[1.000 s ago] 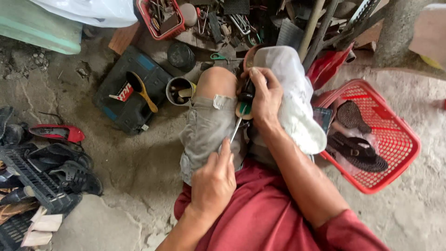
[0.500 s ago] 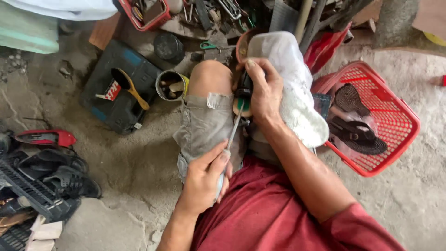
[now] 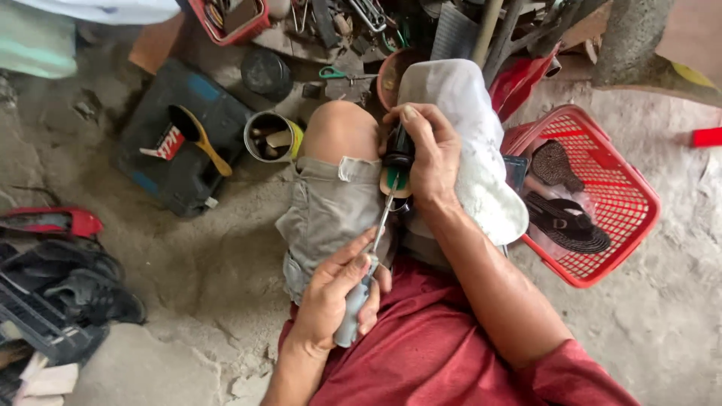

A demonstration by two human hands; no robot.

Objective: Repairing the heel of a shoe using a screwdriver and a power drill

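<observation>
My right hand [image 3: 430, 154] grips a screwdriver by its black and green handle [image 3: 396, 159], beside my bare left knee [image 3: 340, 131]. Its thin metal shaft [image 3: 383, 218] runs down to my left hand [image 3: 331, 293]. That hand is closed around a grey cylindrical piece [image 3: 348, 323], held over my grey shorts [image 3: 327, 210], and the shaft's tip meets this piece at my fingers. A white cloth [image 3: 470, 113] lies under and behind my right hand, and my right forearm hides part of it.
A red plastic basket [image 3: 635, 192] with dark sandals stands on the right. Left of my knee are a tin can [image 3: 271, 137] and a black toolbox [image 3: 184, 150]. Scattered tools and a red tray [image 3: 226, 19] lie at the top, with dark shoes [image 3: 71, 282] on the concrete at left.
Both hands keep the same hold. My left hand has shifted slightly along the shaft's lower end, and the view has drifted a little.
</observation>
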